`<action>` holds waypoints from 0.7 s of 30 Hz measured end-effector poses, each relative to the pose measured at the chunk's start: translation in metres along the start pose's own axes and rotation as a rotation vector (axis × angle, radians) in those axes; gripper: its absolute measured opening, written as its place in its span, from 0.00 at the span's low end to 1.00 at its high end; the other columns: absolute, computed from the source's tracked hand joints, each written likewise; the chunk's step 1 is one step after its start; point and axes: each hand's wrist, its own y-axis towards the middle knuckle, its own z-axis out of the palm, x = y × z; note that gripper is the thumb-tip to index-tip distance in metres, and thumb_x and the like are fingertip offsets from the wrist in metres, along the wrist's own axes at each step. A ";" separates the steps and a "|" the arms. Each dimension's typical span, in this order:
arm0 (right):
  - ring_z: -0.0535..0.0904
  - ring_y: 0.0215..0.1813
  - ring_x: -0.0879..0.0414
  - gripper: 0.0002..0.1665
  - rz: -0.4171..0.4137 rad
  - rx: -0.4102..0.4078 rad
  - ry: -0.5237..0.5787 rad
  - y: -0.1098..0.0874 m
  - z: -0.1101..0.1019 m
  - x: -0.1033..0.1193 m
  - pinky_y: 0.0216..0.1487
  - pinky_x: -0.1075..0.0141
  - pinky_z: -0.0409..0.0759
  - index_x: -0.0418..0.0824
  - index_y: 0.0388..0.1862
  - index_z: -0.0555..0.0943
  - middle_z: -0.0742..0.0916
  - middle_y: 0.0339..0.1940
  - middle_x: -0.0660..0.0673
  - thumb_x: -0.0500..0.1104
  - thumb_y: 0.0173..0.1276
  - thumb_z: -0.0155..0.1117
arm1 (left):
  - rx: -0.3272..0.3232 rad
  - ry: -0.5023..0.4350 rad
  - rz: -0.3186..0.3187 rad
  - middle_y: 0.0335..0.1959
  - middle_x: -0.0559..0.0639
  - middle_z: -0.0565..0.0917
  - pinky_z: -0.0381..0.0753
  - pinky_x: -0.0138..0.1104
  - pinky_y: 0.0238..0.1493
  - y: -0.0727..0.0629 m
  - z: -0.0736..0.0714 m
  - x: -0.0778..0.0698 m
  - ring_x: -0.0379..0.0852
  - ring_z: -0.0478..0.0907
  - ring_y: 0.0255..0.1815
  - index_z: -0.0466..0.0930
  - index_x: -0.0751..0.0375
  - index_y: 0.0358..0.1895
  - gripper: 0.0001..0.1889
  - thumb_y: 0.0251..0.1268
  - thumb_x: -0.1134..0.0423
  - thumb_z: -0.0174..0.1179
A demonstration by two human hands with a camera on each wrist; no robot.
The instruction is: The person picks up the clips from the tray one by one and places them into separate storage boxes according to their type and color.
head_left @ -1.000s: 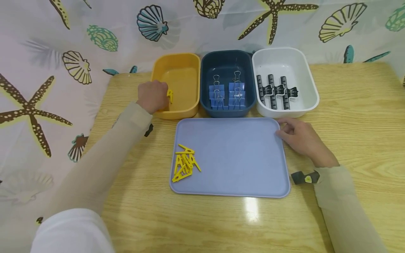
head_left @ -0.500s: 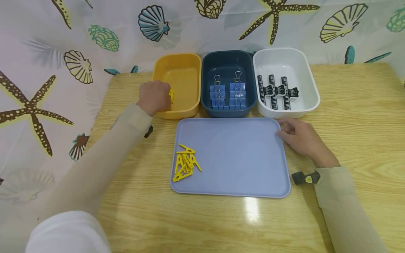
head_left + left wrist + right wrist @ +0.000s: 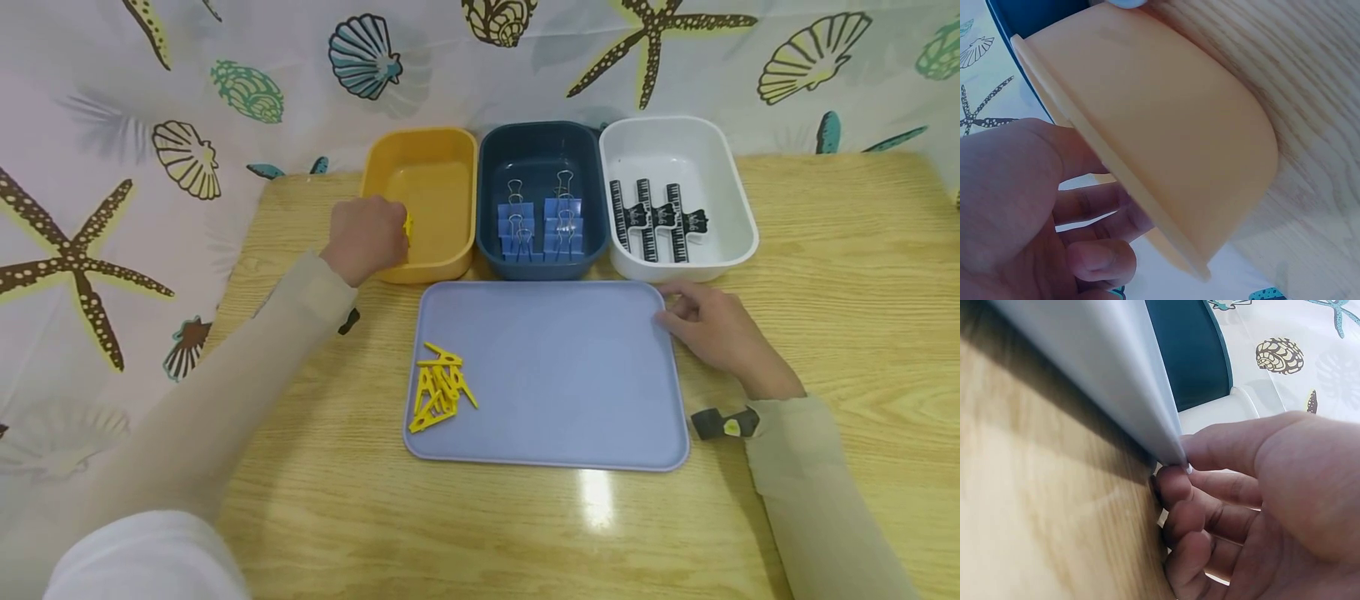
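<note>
My left hand [image 3: 366,238] reaches over the left side of the yellow bin [image 3: 442,265], its fingers curled down inside. A yellow clothespin [image 3: 408,223] shows at its fingertips and appears pinched there; most of it is hidden. The left wrist view has the thumb and fingers going behind the rim of the bin, so their tips are hidden. Several yellow clothespins [image 3: 437,392] lie heaped on the left of the blue-grey tray [image 3: 558,375]. My right hand [image 3: 708,329] grips the tray's upper right corner, with thumb and forefinger pinching its rim in the right wrist view.
Beside the yellow bin stands a dark blue bin [image 3: 542,271] with several blue binder clips [image 3: 562,225]. Next to it is a white bin [image 3: 720,158] holding black piano-key clips [image 3: 649,218]. A shell-patterned cloth [image 3: 480,83] hangs behind the wooden table [image 3: 525,533].
My left hand has shifted very slightly right within the yellow bin, and less of the clothespin at its fingertips shows now. The right hand and the tray have stayed still.
</note>
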 end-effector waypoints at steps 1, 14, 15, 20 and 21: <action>0.78 0.31 0.57 0.21 0.000 0.000 -0.001 0.000 0.000 0.000 0.37 0.64 0.72 0.35 0.57 0.76 0.87 0.36 0.37 0.43 0.68 0.60 | -0.005 0.001 0.005 0.18 0.50 0.68 0.64 0.39 0.16 -0.001 0.000 0.000 0.47 0.65 0.19 0.72 0.59 0.24 0.10 0.62 0.61 0.50; 0.76 0.32 0.57 0.22 0.012 0.001 -0.005 -0.002 -0.002 -0.001 0.37 0.64 0.71 0.35 0.58 0.76 0.87 0.35 0.39 0.44 0.68 0.60 | -0.070 -0.008 0.058 0.14 0.48 0.61 0.56 0.35 0.14 -0.012 -0.007 -0.005 0.45 0.59 0.15 0.69 0.59 0.20 0.13 0.62 0.62 0.50; 0.76 0.32 0.57 0.22 0.012 0.001 -0.004 -0.002 -0.002 -0.001 0.38 0.64 0.71 0.35 0.58 0.76 0.87 0.35 0.38 0.44 0.68 0.60 | -0.072 -0.007 0.062 0.14 0.47 0.61 0.56 0.35 0.14 -0.013 -0.008 -0.006 0.45 0.59 0.15 0.69 0.59 0.20 0.13 0.63 0.62 0.50; 0.77 0.31 0.58 0.22 0.004 0.001 0.006 -0.001 -0.002 -0.001 0.38 0.64 0.72 0.35 0.58 0.76 0.88 0.36 0.38 0.44 0.68 0.60 | -0.080 -0.011 0.069 0.14 0.48 0.62 0.57 0.35 0.14 -0.019 -0.009 -0.009 0.45 0.60 0.15 0.70 0.60 0.20 0.14 0.64 0.60 0.52; 0.77 0.31 0.58 0.22 0.001 0.000 0.008 -0.001 -0.002 -0.001 0.38 0.65 0.72 0.35 0.58 0.76 0.88 0.36 0.38 0.44 0.68 0.60 | -0.081 -0.009 0.071 0.14 0.48 0.63 0.58 0.35 0.14 -0.020 -0.009 -0.009 0.46 0.61 0.15 0.71 0.60 0.21 0.14 0.64 0.60 0.52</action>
